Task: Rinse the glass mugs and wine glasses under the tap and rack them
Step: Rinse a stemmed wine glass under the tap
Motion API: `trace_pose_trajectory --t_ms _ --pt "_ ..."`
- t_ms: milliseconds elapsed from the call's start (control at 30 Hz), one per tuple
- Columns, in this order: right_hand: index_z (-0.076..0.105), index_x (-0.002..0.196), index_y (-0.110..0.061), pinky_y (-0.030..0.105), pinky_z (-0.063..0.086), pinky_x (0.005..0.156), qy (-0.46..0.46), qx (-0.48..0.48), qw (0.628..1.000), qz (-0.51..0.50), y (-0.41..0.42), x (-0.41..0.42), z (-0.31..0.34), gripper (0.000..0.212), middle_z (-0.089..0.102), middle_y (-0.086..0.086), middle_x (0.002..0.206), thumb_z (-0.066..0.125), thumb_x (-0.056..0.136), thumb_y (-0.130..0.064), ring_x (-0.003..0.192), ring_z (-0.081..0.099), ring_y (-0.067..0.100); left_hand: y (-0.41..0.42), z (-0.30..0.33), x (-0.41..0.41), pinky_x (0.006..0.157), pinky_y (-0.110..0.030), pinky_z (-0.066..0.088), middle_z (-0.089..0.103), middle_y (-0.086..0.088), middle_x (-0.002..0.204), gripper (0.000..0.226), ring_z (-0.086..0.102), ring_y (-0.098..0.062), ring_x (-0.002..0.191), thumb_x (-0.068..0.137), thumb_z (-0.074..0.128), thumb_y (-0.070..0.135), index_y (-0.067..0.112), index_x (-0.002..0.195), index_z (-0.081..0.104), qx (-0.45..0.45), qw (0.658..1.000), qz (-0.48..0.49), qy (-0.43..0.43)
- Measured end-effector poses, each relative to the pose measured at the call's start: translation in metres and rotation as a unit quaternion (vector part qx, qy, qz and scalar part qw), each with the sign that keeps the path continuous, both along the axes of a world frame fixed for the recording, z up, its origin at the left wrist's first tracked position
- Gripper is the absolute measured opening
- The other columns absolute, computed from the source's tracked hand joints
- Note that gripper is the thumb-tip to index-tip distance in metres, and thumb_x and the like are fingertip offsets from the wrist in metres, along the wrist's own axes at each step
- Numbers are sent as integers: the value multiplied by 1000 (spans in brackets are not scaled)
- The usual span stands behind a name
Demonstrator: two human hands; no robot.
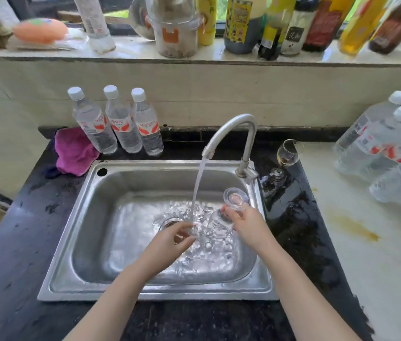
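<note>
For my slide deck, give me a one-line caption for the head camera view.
Both hands, left hand and right hand, hold a wine glass under the running tap over the sink.

Three capped water bottles [118, 121] upright behind the sink on the dark worktop [10, 242], magenta cloth [74, 152] just left of them. More water bottles [378, 148] lying far right. Sauce bottles [292, 23] along the windowsill [130, 49].

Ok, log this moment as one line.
step: rinsing | wine glass tilted under stream | right hand holds stem | left hand at bowl | second wine glass waiting on counter
</note>
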State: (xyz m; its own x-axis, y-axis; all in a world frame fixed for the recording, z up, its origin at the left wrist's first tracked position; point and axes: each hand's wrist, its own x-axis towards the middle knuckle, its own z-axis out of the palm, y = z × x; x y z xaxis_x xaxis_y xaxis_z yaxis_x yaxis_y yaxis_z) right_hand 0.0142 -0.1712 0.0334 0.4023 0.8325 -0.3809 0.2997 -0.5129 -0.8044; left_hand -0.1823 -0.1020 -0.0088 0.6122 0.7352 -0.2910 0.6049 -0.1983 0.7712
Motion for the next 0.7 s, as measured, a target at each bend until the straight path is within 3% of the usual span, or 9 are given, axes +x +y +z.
trace_pose_trajectory --t_ms 67,167,333,433,533,700 --pt "61 103 -24 34 41 54 -8 -1 1000 -27 -16 -9 6 16 66 18 82 47 98 -31 59 54 26 -5 4 -2 70 -7 47 62 10 100 27 61 -2 86 92 59 29 29 119 55 -3 1000 -15 -17" --pt "63 110 -14 40 47 61 -27 -3 996 -87 -41 -25 7 25 68 19 85 45 99 -28 70 61 35 -7 6 -1 72 -11 48 61 12 95 28 60 -2 82 92 59 26 28 120 54 -11 998 -53 -38" --pt "65 114 -14 22 48 71 -23 6 963 -270 -100 -65 8 29 67 7 94 45 99 -30 82 63 19 -21 6 3 76 -17 48 60 17 90 25 59 3 80 91 60 28 34 114 53 -13 982 -182 -50" --pt "69 105 -23 45 53 86 -11 17 928 -371 -153 -88 8 26 70 6 96 46 98 -34 89 66 24 -50 3 9 71 -16 46 62 13 88 23 60 -2 76 90 62 25 36 108 53 -39 965 -251 -58" --pt "65 82 -40 45 51 93 -14 44 880 -473 -213 -108 8 23 69 -4 97 50 96 -29 96 65 18 -94 5 20 65 -10 44 61 8 91 26 57 0 71 90 61 20 32 112 54 -68 933 -348 -64" --pt "63 74 -40 47 50 93 -30 38 786 -616 -322 -159 14 27 69 -8 89 50 95 -29 95 64 17 -185 11 41 73 -11 47 63 7 89 38 60 -1 74 88 64 17 20 124 54 -62 861 -500 -67"
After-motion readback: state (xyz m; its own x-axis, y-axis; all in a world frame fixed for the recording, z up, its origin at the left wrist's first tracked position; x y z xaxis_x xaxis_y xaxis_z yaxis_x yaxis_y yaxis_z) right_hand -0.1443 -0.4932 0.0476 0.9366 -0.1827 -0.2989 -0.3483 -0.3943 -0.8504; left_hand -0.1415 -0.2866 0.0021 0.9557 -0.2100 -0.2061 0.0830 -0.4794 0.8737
